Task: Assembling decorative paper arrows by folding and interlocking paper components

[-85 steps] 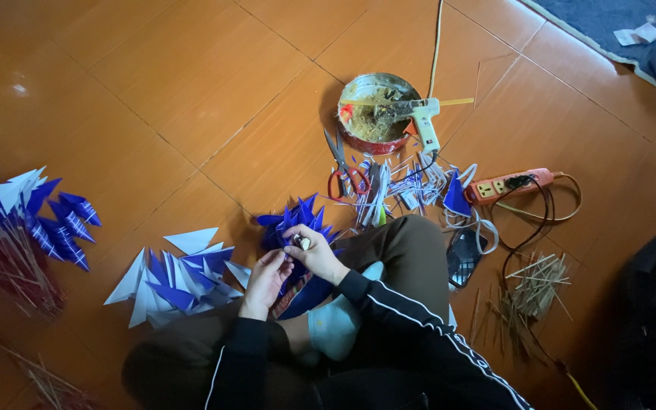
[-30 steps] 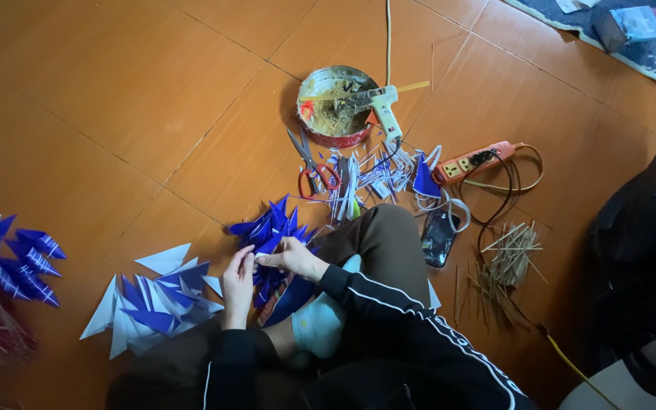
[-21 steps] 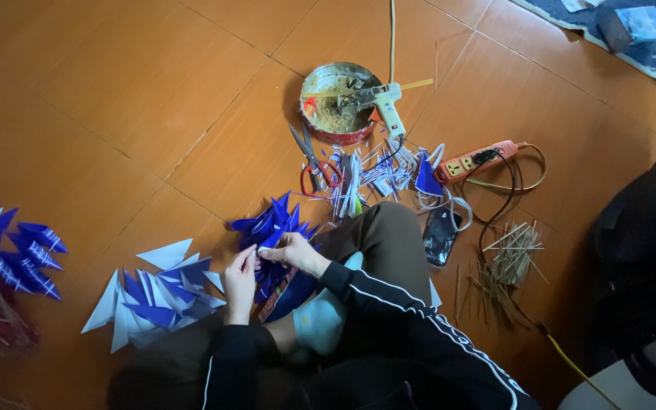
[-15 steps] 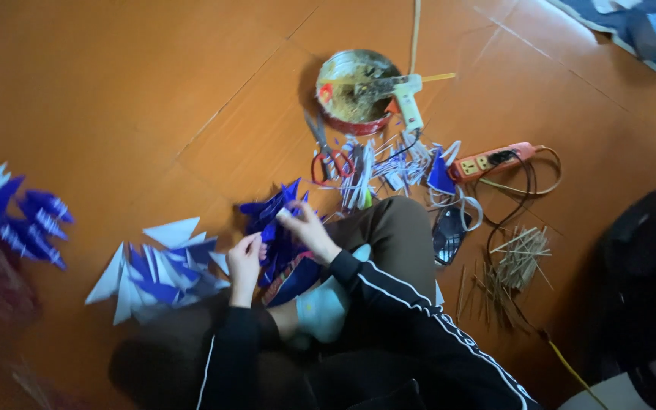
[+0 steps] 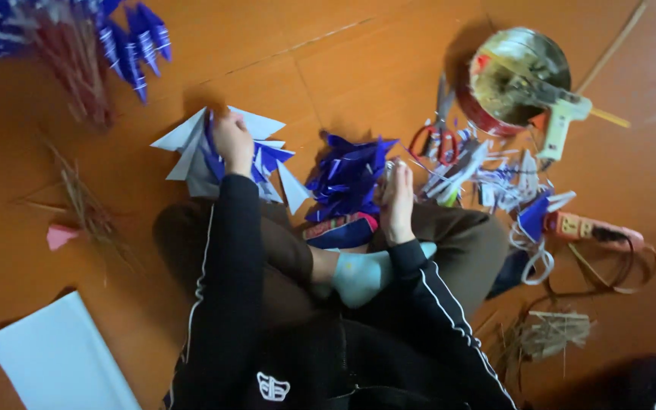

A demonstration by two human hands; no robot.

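I sit cross-legged on an orange tiled floor. My left hand [image 5: 233, 142] reaches out onto a heap of white and blue folded paper triangles [image 5: 191, 144] and its fingers are curled on one of them. My right hand [image 5: 397, 199] rests by my knee, next to a pile of dark blue folded paper pieces [image 5: 347, 178], with something small and pale pinched at the fingertips. Black sleeves with white stripes cover both arms.
A round tin [image 5: 518, 76] with a glue gun [image 5: 563, 121] on it stands at the upper right, red-handled scissors [image 5: 438, 140] and paper scraps beside it. An orange power strip [image 5: 590, 228] lies right. Blue flags on sticks [image 5: 108, 45] lie upper left, white sheets [image 5: 58, 364] lower left.
My left hand has left the blue pile and reached left to the white and blue triangles. The camera has swung and moved closer; my right hand stays by the blue pile.
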